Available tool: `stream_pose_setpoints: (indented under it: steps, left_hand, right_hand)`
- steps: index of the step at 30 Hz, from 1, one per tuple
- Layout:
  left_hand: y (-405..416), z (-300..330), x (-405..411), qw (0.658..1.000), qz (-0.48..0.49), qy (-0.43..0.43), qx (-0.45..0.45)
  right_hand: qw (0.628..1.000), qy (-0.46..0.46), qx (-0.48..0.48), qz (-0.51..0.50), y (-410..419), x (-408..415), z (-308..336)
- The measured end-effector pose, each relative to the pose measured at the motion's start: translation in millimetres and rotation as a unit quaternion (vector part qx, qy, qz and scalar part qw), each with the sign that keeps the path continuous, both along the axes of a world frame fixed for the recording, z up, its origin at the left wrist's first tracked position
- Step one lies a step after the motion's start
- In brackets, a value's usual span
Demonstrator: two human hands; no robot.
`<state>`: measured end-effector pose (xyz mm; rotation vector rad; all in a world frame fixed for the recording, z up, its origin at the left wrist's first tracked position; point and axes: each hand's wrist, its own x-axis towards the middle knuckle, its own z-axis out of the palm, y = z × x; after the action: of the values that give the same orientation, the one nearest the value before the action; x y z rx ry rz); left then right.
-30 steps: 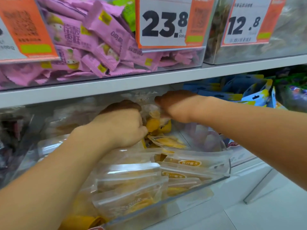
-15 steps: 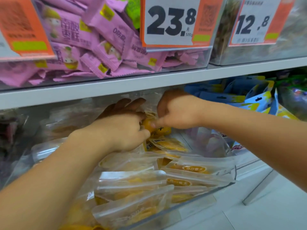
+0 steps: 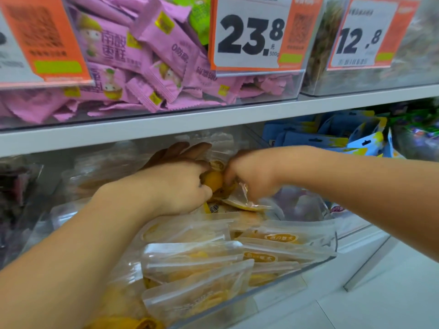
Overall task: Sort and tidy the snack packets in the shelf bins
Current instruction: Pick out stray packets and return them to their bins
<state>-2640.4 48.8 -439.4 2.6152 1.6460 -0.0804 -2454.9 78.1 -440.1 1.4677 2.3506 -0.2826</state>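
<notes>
From the head view I see my left hand point(image 3: 175, 186) deep in the clear bin point(image 3: 285, 273) among the yellow snack packets point(image 3: 197, 262), its fingers spread flat rearward, holding nothing I can make out, while my right hand point(image 3: 254, 173) pinches one packet point(image 3: 242, 200) just beside it.

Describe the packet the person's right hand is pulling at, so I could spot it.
Find the white shelf edge; below it sits a clear bin of yellow snack pouches. The packet lies under the right hand, the only pouch lifted and tilted.
</notes>
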Motion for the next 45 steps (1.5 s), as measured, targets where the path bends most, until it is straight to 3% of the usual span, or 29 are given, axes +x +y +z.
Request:
stream_pose_setpoints:
  steps: [5,10,13,18,21,24,26,30,33,35,40,45]
  left_hand:
    - [-1,1,4,1.0,-0.017,-0.027,-0.003]
    - [0,-1,9,0.995,-0.046,-0.075,0.037]
    - [-1,2,13,0.994,-0.027,-0.1,0.044]
    - [1,2,11,0.996,-0.057,-0.062,0.04]
    - [4,0,10,0.998,-0.048,-0.028,0.043]
    - [3,1,9,0.999,-0.031,-0.009,0.038]
    - [0,6,10,0.999,-0.029,-0.018,0.02]
    - [-10,15,9,0.996,-0.03,-0.045,-0.069]
    - [-15,19,10,0.987,-0.044,-0.071,-0.137]
    - [-16,19,9,0.982,-0.057,-0.081,-0.161]
    - [-12,16,7,0.988,-0.058,-0.044,-0.134]
    - [-10,15,4,0.99,-0.049,-0.026,-0.132]
  right_hand:
    - [0.985,0.054,0.158,0.041,0,12,13]
    - [0.912,0.269,0.303,0.07,-6,-1,11]
    - [0.895,0.344,0.282,0.05,-3,-11,4]
    - [0.873,0.442,0.201,-0.057,-4,-3,1]
    - [0.912,0.338,0.224,-0.07,-19,15,22]
    - [0.99,0.138,-0.006,-0.026,-37,22,40]
    - [0.996,0.008,-0.089,0.012,-37,14,39]
    - [0.992,0.007,-0.124,0.01,-24,-3,20]
    - [0.995,-0.04,-0.042,0.08,-23,-2,-6]
    - [0.995,-0.01,0.037,0.097,-23,2,-15]
    - [0.966,0.017,0.235,0.104,-25,3,-8]
    - [0.945,0.032,0.32,0.062,-30,-1,-4]
